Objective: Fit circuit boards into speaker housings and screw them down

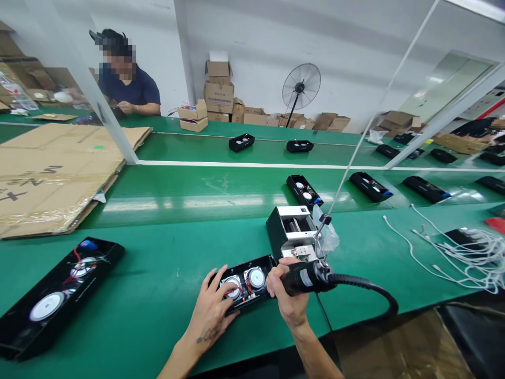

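Head view, looking down at my own two hands on the near edge of the green bench [165, 295]. My left hand [211, 310] lies flat with its fingers spread on the black speaker housing [246, 284], pressing down on the end nearer me; it grips nothing, it only rests there. The housing lies open side up, and two round silver speaker drivers sit side by side in it with thin red wires between them. My right hand [288, 300] is clamped around the black handle of a power screwdriver [310, 276], held roughly level, its nose pointing left at the right end of the housing. I cannot tell whether the tip touches the housing, because my fingers hide it. A thick black cable [366, 288] runs out of the tool's back end and curves down over the bench edge to my right.

Just behind the housing stands a small black and white box machine [292, 229] with a clear plastic bag beside it. At my far left lies another open speaker unit [55, 295], longer, with a pale round driver and red wires. To my right a tangle of white cables [465, 252] spreads over the bench.

Beyond that runs a glossy green conveyor belt [189, 197] carrying more black housings, with flattened cardboard [51, 173] on its left. Farther off another person sits at the far bench, and against the white wall stand stacked cartons and a standing fan [300, 87]
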Demonstrator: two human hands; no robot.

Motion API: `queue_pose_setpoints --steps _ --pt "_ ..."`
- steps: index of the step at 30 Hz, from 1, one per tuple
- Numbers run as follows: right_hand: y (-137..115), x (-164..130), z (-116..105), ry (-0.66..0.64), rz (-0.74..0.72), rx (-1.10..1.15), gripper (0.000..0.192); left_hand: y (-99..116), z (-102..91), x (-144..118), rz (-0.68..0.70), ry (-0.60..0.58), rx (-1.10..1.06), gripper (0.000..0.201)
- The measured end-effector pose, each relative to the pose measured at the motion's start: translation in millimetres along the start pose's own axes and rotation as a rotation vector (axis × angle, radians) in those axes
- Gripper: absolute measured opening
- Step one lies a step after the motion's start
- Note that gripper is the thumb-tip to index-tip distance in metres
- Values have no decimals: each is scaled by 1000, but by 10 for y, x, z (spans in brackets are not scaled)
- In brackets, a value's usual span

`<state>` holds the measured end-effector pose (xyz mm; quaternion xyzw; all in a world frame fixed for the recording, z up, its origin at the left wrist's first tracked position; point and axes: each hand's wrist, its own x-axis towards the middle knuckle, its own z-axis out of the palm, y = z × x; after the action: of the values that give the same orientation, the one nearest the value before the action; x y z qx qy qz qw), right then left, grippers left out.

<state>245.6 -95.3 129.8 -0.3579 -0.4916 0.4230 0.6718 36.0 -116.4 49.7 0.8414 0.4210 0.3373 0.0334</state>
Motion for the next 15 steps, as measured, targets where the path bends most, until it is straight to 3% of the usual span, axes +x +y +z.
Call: queue_pose_setpoints --steps 15 --pt "9 -24 -41 -41 6 -81 29 4 -17 -3 -8 -14 2 27"
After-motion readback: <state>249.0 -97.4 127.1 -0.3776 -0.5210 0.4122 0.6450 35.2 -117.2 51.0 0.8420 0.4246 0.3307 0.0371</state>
